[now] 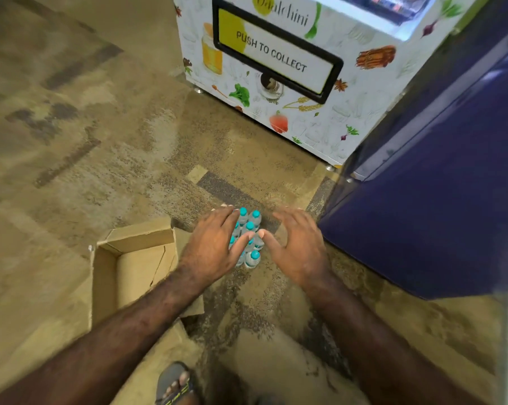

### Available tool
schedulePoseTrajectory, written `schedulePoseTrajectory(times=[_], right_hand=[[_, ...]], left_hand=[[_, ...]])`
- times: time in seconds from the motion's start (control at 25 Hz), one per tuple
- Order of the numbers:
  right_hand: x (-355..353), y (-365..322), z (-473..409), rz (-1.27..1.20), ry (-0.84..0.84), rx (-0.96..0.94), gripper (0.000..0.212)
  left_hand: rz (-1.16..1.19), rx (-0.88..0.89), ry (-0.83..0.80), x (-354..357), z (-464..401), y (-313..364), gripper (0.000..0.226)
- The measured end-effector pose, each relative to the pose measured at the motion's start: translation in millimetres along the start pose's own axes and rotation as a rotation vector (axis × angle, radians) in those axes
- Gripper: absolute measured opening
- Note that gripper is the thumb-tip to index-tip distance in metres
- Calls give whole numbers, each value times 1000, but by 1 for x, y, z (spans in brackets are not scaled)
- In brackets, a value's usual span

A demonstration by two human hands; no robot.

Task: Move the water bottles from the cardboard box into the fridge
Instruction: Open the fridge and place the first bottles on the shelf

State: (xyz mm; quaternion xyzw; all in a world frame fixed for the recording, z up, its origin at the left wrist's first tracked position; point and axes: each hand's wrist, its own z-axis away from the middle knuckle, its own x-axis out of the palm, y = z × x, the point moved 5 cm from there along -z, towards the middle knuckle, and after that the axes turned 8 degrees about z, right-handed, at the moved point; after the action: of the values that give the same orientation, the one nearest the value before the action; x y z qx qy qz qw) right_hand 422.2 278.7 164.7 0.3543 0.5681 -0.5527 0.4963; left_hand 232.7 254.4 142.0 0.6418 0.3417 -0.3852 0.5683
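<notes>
left hand (214, 244) and right hand (296, 244) spread open, holding nothing, above water bottles (248, 238) clustered on floor beside cardboard box (130, 258); likely heavy together, smooth plastic; grip the bodies below the caps.

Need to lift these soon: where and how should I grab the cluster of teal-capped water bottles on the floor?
Take the water bottles by the outer bodies, below the caps, with the left hand and right hand pressing in from opposite sides. They stand upright, packed together, so squeezing should keep them as one block.
</notes>
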Motion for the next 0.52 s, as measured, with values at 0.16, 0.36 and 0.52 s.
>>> schedulePoseTrajectory(times=[0.16, 0.36, 0.52], right_hand=[[-125, -20, 44, -51, 28, 49, 60], [-284, -33, 87, -84, 116, 110, 66], [-400, -31, 120, -102, 207, 131, 69]], left_hand=[[-11, 20, -21, -105, 8, 79, 74], [-44, 36, 17, -238, 14, 186, 78], [-22, 82, 109, -337, 8, 266, 71]])
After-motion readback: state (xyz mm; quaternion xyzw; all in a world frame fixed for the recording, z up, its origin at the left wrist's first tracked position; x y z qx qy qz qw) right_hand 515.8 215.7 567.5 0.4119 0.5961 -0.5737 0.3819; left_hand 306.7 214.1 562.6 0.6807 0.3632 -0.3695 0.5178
